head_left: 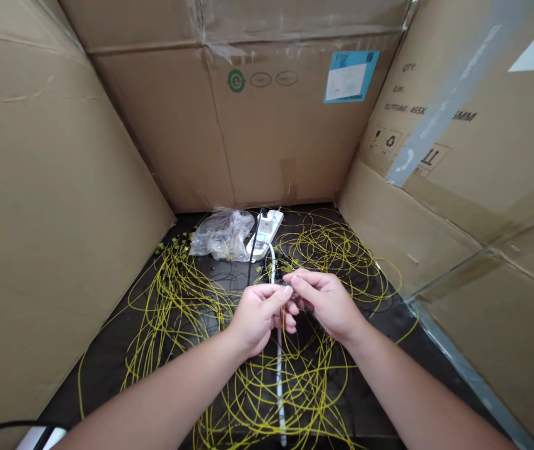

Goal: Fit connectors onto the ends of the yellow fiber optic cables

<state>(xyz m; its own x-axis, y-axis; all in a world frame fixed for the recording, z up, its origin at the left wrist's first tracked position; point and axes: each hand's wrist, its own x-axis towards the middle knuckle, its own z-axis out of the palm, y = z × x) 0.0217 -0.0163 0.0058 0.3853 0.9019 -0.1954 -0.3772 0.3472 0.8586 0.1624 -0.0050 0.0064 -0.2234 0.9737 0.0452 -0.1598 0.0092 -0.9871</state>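
Observation:
My left hand is closed in a pinch, thumb against forefinger, with a tiny pale tip showing at the fingertips. A thin yellow cable runs down from beneath these fingers. My right hand meets it from the right, thumb and forefinger also pinched together; what lies between them is too small to make out. Below both hands spreads a loose tangle of yellow cables on the dark table surface. The white cord passes under the hands toward the front edge.
Cardboard walls stand left, behind and right. At the back lie a clear plastic bag and a white power strip. More yellow cables pile at left and right. Small black pieces lie near the strip.

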